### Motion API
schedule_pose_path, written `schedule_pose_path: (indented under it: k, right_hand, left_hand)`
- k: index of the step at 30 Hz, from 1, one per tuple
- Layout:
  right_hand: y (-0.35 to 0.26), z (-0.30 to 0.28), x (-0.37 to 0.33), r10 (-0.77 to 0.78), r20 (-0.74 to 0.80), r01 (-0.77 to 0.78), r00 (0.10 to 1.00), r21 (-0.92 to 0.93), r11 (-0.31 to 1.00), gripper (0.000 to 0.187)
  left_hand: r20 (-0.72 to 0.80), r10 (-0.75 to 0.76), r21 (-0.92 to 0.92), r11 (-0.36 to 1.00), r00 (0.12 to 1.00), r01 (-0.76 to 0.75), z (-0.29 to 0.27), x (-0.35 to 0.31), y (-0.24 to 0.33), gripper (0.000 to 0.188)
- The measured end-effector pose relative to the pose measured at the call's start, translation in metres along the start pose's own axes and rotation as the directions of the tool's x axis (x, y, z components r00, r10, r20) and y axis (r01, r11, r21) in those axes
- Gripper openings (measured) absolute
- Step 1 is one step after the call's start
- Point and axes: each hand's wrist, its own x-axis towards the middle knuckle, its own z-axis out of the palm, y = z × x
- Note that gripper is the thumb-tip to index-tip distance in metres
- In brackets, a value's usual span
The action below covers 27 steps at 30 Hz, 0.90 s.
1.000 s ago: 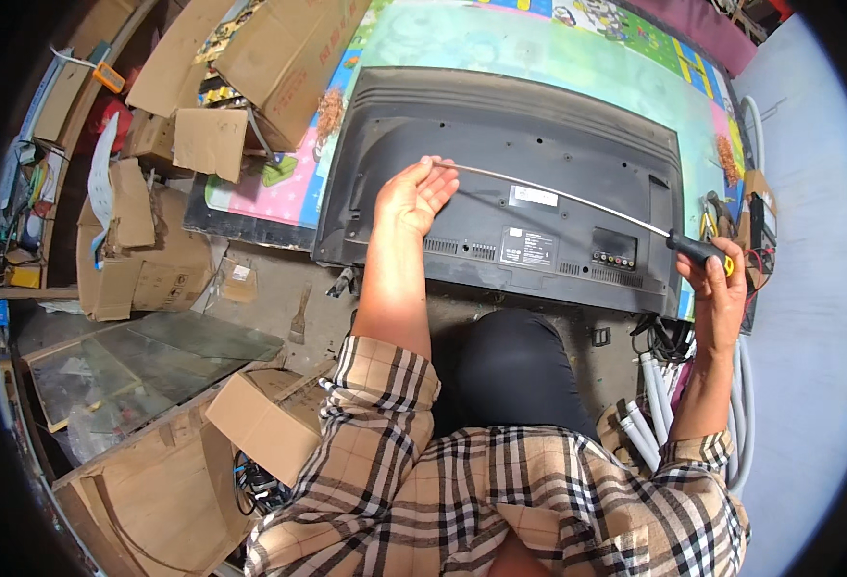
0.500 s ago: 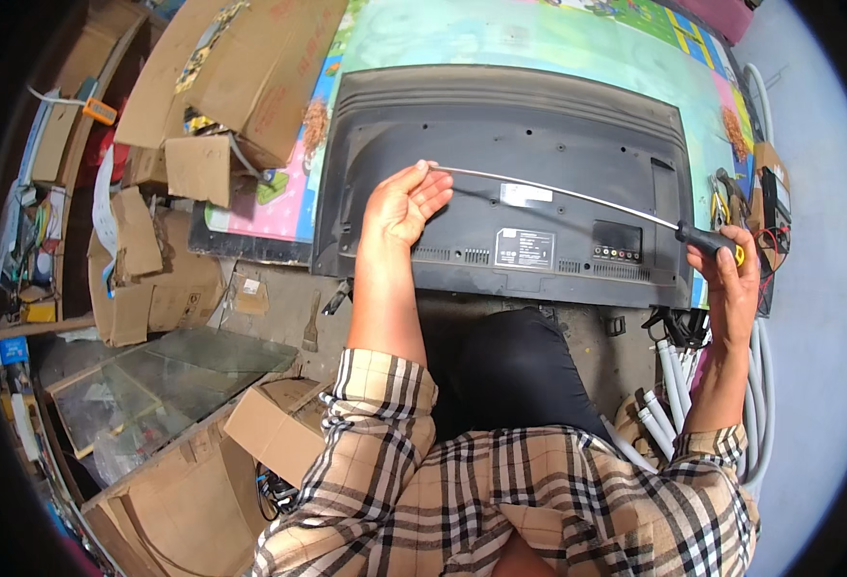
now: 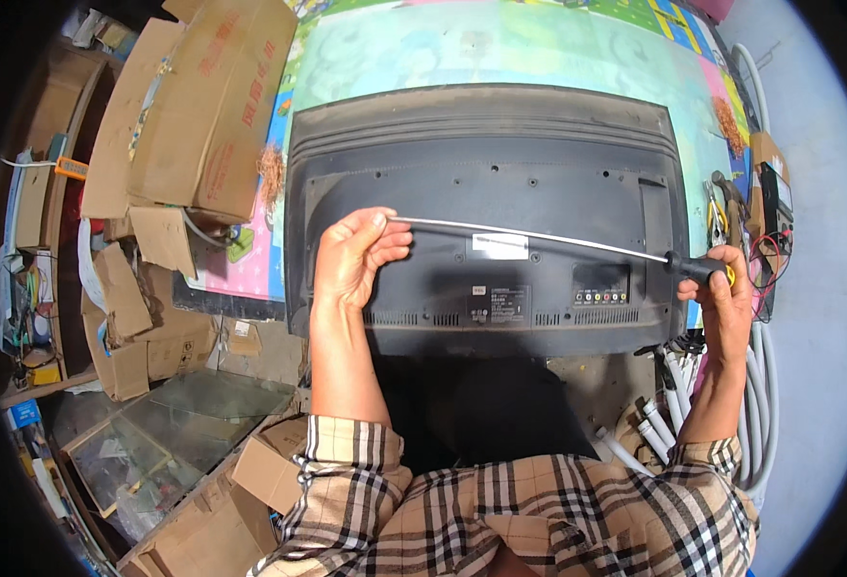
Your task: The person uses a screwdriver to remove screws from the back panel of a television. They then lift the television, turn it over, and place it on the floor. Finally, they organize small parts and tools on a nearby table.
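Note:
A long screwdriver with a thin steel shaft (image 3: 529,234) is held level above the back of a flat television. Its tip end is pinched between the thumb and fingers of my left hand (image 3: 354,252). The black and yellow handle (image 3: 697,267) sits in my right hand (image 3: 722,303), with the fingers closed round it. The dark grey television (image 3: 414,159) lies back side up, showing screw holes, vents, labels and a recessed panel of coloured sockets (image 3: 601,285). Neither hand visibly touches the television. The screwdriver's very tip is partly covered by my left fingers.
A colourful sheet (image 3: 385,53) covers the table. At left stand a large cardboard box (image 3: 212,115) and glass panes (image 3: 169,423). Pliers (image 3: 718,216) and a multimeter-like black device (image 3: 775,207) with wires lie at right, above grey pipes (image 3: 755,413) along the wall.
The view has shifted, so the television sits lower and further left in the picture. My left hand appears lower and further left too. Both hands keep their hold on the screwdriver.

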Motion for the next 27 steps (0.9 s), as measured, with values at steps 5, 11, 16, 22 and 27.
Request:
schedule_pose_path:
  k: [5, 11, 16, 22, 27]
  right_hand:
    - [0.009, 0.005, 0.018, 0.071, -0.078, -0.059, 0.994, 0.147, 0.987, 0.037]
    - [0.017, -0.012, 0.047, -0.095, -0.230, 0.125, 0.969, 0.122, 0.985, 0.041]
    - [-0.032, -0.015, 0.082, -0.181, -0.228, 0.194, 0.957, 0.037, 0.980, 0.042]
    - [-0.114, 0.007, 0.115, -0.337, -0.051, 0.324, 0.940, -0.167, 0.931, 0.042]
    - [-0.189, 0.039, 0.123, -0.563, 0.171, 0.582, 0.808, -0.380, 0.719, 0.041]
  left_hand:
    - [0.043, 0.012, 0.021, 1.000, 0.999, -0.013, -0.001, -0.003, -0.001, 0.019]
    - [0.119, -0.032, 0.019, 0.999, 0.992, 0.030, 0.017, -0.016, -0.011, 0.016]
    - [0.268, -0.046, 0.028, 0.999, 0.962, 0.040, 0.031, -0.020, -0.005, 0.014]
    - [0.387, -0.026, 0.061, 0.998, 0.922, 0.002, 0.038, -0.020, -0.003, 0.024]
    - [0.298, 0.100, 0.189, 0.969, 0.949, -0.161, 0.032, -0.020, -0.002, 0.046]
